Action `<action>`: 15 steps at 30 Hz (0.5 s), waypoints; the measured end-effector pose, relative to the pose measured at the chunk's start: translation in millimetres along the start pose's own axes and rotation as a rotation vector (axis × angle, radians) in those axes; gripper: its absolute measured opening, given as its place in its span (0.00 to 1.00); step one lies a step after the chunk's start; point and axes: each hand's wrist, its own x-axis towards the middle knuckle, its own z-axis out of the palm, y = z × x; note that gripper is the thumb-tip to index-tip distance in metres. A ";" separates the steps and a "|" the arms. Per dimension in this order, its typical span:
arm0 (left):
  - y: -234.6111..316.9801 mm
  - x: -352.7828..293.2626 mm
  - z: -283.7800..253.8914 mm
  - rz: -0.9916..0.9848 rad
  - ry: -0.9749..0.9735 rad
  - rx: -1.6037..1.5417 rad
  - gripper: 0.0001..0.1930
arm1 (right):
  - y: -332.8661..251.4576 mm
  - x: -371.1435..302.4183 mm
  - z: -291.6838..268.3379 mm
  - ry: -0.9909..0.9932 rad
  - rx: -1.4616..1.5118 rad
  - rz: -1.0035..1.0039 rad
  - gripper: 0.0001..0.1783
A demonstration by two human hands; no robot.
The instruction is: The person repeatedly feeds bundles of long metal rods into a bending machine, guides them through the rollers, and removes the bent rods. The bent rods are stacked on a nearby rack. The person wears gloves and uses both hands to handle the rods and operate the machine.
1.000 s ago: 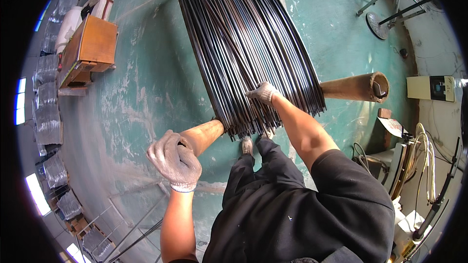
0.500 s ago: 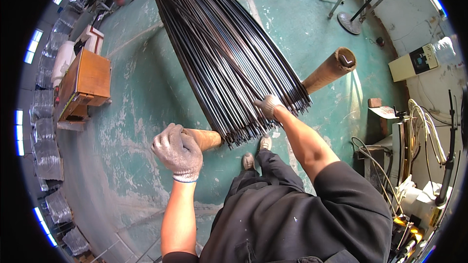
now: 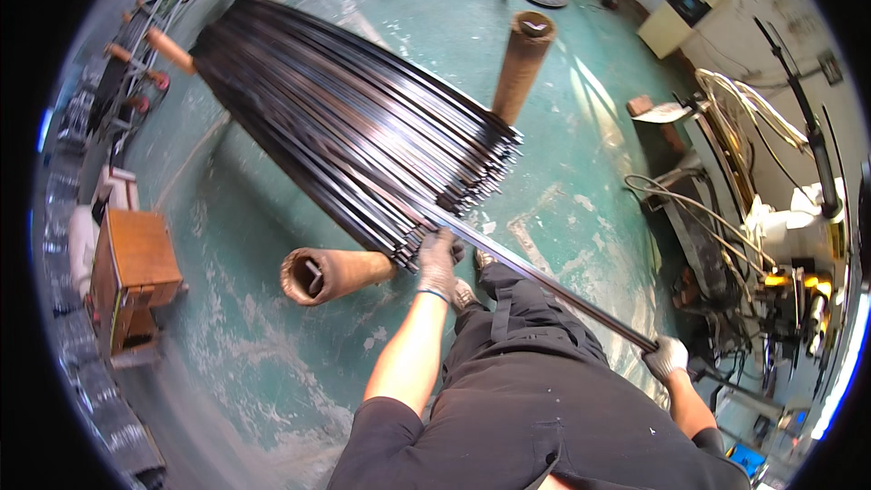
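While the right grip (image 3: pixel 669 358) clasps their ends, long, straight, dark rods (image 3: pixel 544 279) gleam silvery, though whether the left grip (image 3: pixel 437 263) is closed I cannot tell.

the right hand (image 3: pixel 669 357) partly hides the held rods (image 3: pixel 562 290).

No lettering, label, number or sign can be read. On the dark front panel (image 3: pixel 688 6) of the pale water dispenser (image 3: pixel 665 34) by the wall, any marking is too small to be made out.
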 end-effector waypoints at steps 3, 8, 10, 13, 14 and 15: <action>32.8 -0.4 34.7 -0.238 -0.224 -0.412 0.12 | 79.9 -74.1 49.8 0.100 0.016 0.130 0.16; -2.7 -14.3 20.3 0.732 -0.298 0.900 0.08 | -3.7 -64.0 27.9 0.371 0.191 0.051 0.08; 20.5 -77.0 73.1 0.696 -0.365 1.019 0.07 | 26.0 -36.1 68.1 0.263 0.171 0.043 0.05; 13.8 -125.2 125.7 0.576 -0.499 0.636 0.07 | 83.7 -17.5 90.5 0.245 0.303 0.059 0.08; 26.7 -143.9 155.6 0.530 -0.554 0.478 0.04 | 109.1 -11.0 107.5 0.257 0.359 0.108 0.08; 39.5 -162.6 185.6 0.478 -0.609 0.315 0.03 | 132.8 -1.7 128.0 0.273 0.415 0.149 0.08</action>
